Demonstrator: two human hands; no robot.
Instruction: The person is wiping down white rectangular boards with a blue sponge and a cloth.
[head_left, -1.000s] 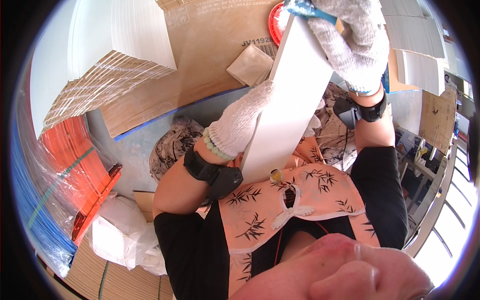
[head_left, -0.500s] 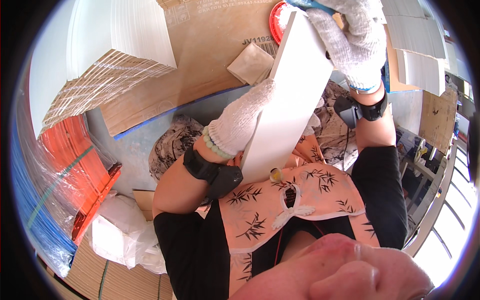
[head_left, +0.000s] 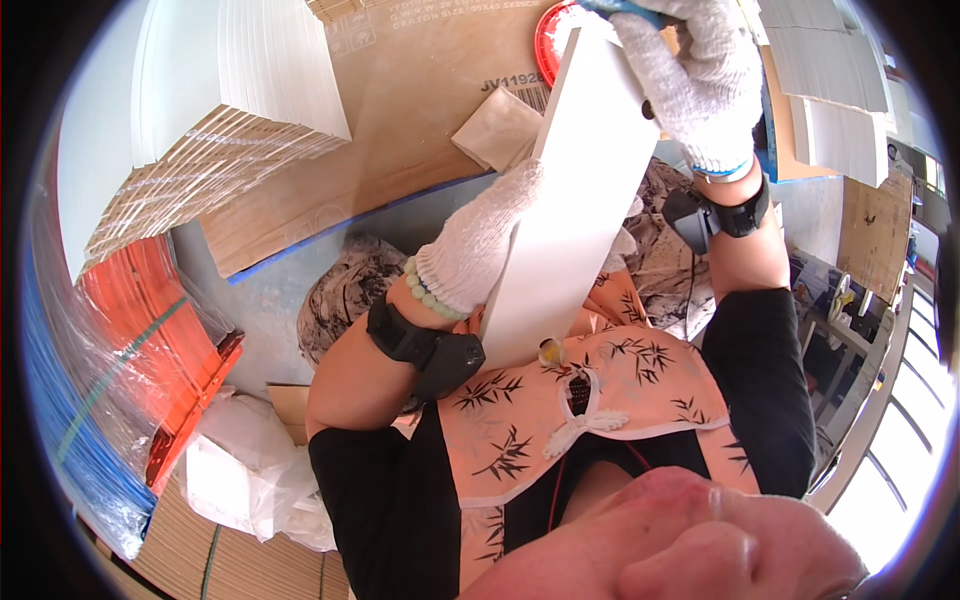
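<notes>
A long white board [head_left: 575, 215] slants up from my lap, its lower end close to my apron. My left hand [head_left: 480, 235], in a white knit glove, is closed round the board's left edge; its fingertips pass partly behind the board. At the far end, my gloved right hand [head_left: 695, 85] is bent round a blue tool [head_left: 632, 12], cut off by the top of the picture, so its kind is unclear. Its thumb lies near a dark round hole [head_left: 648, 110] in the board's right edge. Just behind the board's far end sits a red-rimmed round tub [head_left: 543, 50] with white stuff inside.
A folded beige cloth [head_left: 495, 130] lies on the cardboard-covered table [head_left: 420, 100]. Stacked white panels [head_left: 270, 80] stand at the left, more white boards [head_left: 835, 90] at the right. Wrapped orange pieces [head_left: 135, 310] and white plastic bags [head_left: 250, 470] lie at the lower left.
My right hand and the far end of the board have shifted slightly left and down. My left hand keeps its hold in nearly the same place.
</notes>
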